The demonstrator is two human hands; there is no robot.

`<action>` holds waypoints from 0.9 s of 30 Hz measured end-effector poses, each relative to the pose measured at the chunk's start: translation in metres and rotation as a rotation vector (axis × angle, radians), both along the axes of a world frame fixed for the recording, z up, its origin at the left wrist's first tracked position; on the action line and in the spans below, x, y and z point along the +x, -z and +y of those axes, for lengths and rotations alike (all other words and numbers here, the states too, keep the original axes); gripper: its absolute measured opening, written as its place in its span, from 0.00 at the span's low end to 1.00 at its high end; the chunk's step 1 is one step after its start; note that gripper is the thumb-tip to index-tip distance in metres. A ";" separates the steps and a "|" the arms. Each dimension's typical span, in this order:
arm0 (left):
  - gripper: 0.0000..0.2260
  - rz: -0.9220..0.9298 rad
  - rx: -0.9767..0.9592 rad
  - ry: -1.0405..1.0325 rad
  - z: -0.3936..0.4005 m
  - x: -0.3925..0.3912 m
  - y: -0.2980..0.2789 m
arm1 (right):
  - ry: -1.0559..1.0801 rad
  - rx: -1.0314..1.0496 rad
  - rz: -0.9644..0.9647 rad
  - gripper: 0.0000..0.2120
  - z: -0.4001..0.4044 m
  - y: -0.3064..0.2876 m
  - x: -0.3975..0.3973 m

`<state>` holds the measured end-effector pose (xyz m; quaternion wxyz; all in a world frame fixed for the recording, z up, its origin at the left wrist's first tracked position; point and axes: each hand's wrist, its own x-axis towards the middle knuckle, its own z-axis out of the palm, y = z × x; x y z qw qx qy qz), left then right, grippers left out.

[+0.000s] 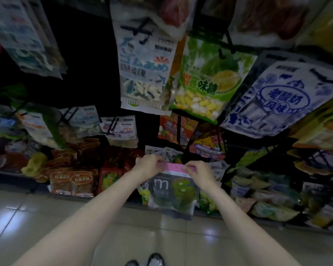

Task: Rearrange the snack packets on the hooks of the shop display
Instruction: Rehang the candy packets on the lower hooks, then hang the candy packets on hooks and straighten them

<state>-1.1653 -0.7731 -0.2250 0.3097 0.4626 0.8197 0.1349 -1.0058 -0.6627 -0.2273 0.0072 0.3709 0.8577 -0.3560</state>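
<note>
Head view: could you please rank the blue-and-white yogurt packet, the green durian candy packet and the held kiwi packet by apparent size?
1. Blue-and-white yogurt packet.
2. Green durian candy packet, though both hang nearer the camera.
3. Kiwi packet.

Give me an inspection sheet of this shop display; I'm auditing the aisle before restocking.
Surface: dark hook rack above a low shelf; glossy tiled floor.
Job's things: pink-topped kiwi packet held at its top strip; white-blue packet, green durian packet and blue-white packet hanging.
Clutter: orange packets heaped on the shelf.
Grippers: left hand and right hand pinch the packet's top corners.
Cables: nothing seen.
Surroundings: dim; shoes below.
</note>
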 end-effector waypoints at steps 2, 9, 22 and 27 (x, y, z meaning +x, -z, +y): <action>0.12 -0.025 0.070 -0.028 0.017 -0.004 0.007 | 0.045 0.007 0.040 0.10 0.011 0.006 -0.004; 0.09 0.021 0.236 -0.109 0.061 -0.038 0.028 | 0.034 0.037 0.097 0.11 0.057 0.006 -0.040; 0.12 0.212 0.168 -0.065 0.090 -0.036 0.021 | 0.016 0.047 0.108 0.11 0.078 0.009 -0.058; 0.13 0.156 0.123 -0.053 0.092 -0.035 0.021 | 0.049 0.052 0.102 0.10 0.078 0.016 -0.061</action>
